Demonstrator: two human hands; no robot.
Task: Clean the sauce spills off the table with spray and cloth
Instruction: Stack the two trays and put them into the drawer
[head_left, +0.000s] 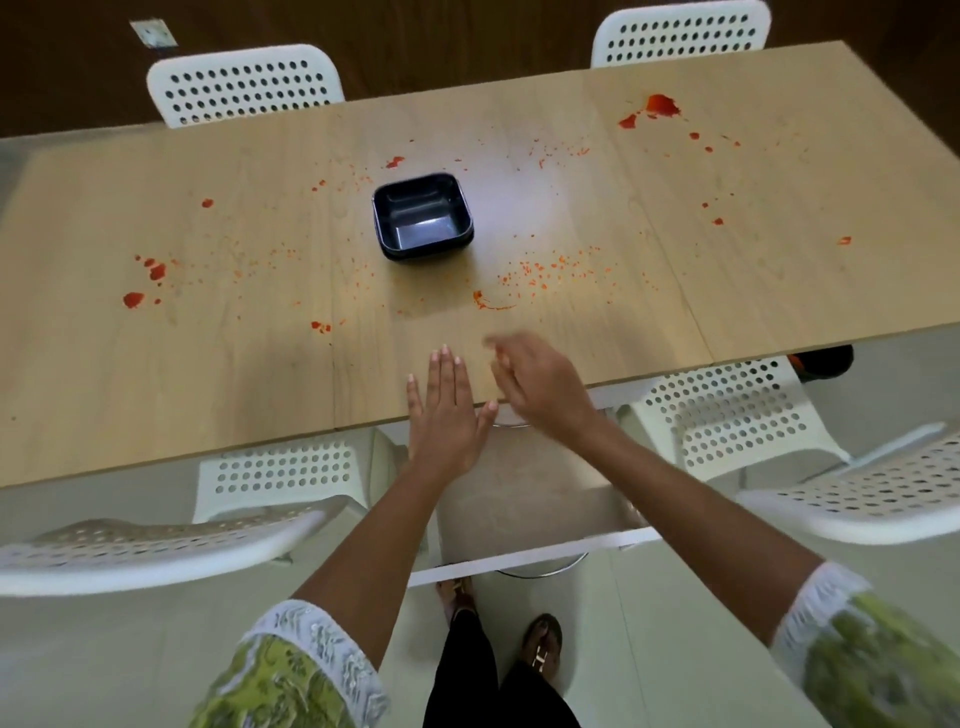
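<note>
Red sauce is splattered over the light wooden table (208, 374): a big blot at the far right (661, 105), blots at the left (154, 270), a smear near the middle (485, 301) and fine specks between them. My left hand (448, 410) is flat with straight fingers over the near table edge, holding nothing. My right hand (540, 387) is beside it, blurred, fingers loose and empty. No spray bottle or cloth is in view.
A black square bowl (422, 215), empty, stands mid-table. White perforated chairs stand at the far side (244, 85) (680, 31) and the near side (727, 415) (156, 540). My feet (543, 649) are on the pale floor below.
</note>
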